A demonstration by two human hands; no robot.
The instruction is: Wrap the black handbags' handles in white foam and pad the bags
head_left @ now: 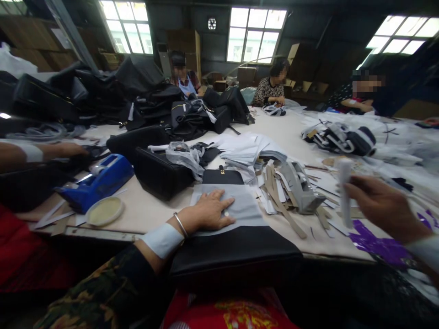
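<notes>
My left hand (211,212) lies flat with fingers spread on a grey sheet (240,208) that covers a black bag (236,253) at the table's near edge. A bangle and a white cuff sit on that wrist. My right hand (380,205) is raised at the right, fingers closed around a white rolled strip (345,189) held upright. A small black purse with a gold clasp (222,176) lies just beyond the grey sheet.
A blue tape dispenser (99,180) and a round lid (104,211) sit at left, near a co-worker's arm (37,151). Black bags (157,171), paper stacks (250,151), cardboard strips (284,208) and purple scraps (377,242) litter the table. Three people sit at the far side.
</notes>
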